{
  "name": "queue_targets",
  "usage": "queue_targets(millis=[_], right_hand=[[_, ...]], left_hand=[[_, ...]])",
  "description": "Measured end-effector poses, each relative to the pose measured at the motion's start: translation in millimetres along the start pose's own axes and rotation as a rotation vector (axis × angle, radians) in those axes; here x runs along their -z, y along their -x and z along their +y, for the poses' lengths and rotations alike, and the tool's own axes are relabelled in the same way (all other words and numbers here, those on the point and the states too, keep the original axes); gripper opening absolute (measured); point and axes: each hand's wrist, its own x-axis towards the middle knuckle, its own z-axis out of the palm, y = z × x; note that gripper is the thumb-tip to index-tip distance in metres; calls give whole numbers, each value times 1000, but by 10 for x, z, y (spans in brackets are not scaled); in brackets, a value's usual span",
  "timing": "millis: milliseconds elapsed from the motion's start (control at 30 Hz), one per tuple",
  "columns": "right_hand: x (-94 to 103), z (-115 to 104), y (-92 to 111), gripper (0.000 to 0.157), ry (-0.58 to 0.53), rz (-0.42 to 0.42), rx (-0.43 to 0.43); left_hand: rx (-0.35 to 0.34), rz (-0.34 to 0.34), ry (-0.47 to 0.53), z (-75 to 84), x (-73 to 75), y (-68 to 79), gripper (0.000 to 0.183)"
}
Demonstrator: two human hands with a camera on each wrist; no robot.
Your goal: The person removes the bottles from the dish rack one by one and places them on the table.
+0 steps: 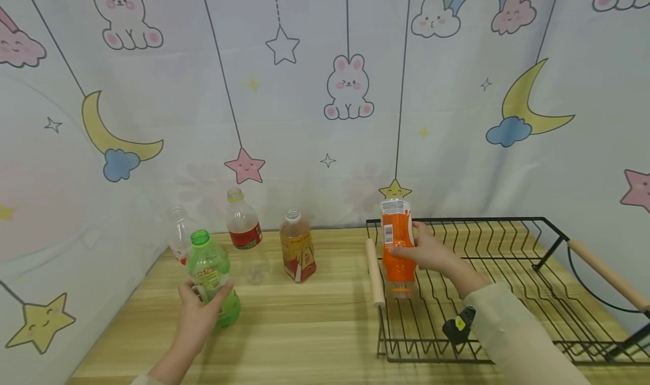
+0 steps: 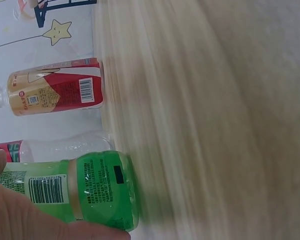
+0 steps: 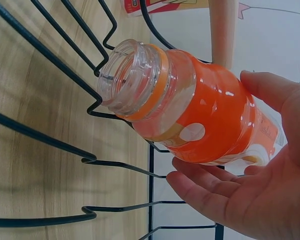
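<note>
On the left of the table, my left hand (image 1: 200, 311) grips a green-tinted plastic bottle (image 1: 208, 269) with an uncapped green mouth. The left wrist view shows the bottle's green label (image 2: 102, 185) with the thumb and fingers on either side. Over the left end of a black wire dish rack (image 1: 457, 258), my right hand (image 1: 431, 252) holds an orange-labelled bottle (image 1: 398, 238) upside down. Its uncapped clear mouth (image 3: 122, 82) points down at the rack wires in the right wrist view. Whether mouth and wires touch, I cannot tell.
Behind the green bottle stand a clear bottle (image 1: 180, 235) and a red-labelled bottle (image 1: 246, 230). A red-and-gold-labelled bottle (image 1: 298, 249) stands nearer the rack. Wooden handles (image 1: 374, 272) flank the rack, and a patterned curtain (image 1: 315, 119) hangs behind the wooden table (image 1: 304, 340).
</note>
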Motion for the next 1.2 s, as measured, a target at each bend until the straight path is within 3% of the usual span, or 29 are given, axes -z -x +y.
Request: queue_targets(millis=[667,867,1200], right_hand=[[-32,5,9,98,-76,-21,20],[-27,-10,15,99,-72,-16,25],[92,-57,42,96,-72,33,38]], left_hand=[[5,14,21,-30,-2,14,94],[11,21,35,-48,-5,13,101],[-67,116,27,137,95,46,111]])
